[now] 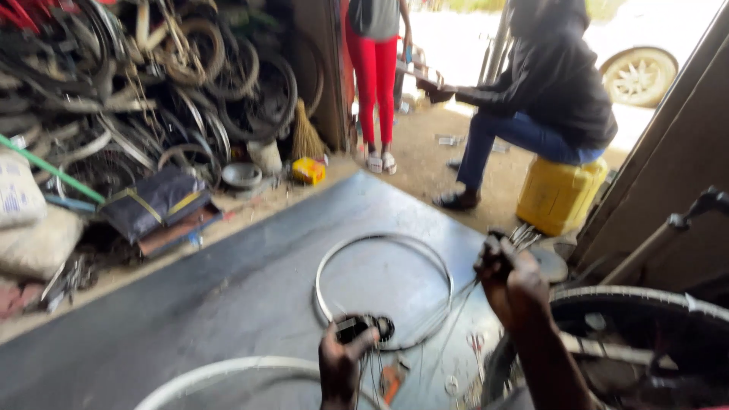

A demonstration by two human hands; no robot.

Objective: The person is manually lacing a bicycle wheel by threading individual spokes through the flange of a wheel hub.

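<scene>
The left hand (339,364) grips a dark wheel hub (364,328), its fingers curled around the part, low in the view above the grey floor mat (228,304). The right hand (510,279) is raised to the right, fingers closed in a fist around a bundle of thin metal spokes (524,235) whose ends fan out above the knuckles; further spokes run down from it towards the hub. A bare silver bicycle rim (383,292) lies flat on the mat just beyond both hands, and a second pale rim (220,376) curves along the bottom edge. A tyred wheel (645,319) stands close beside the right forearm, crowding that side. To the left a heap of old tyres and rims (152,83) is piled against the wall, with a dark folded bag (156,201) and a small yellow box (309,171) on the ground before it. Farther off, a person in dark clothes sits on a yellow jerrycan (560,193), and another person in red trousers (374,76) stands in the doorway.
</scene>
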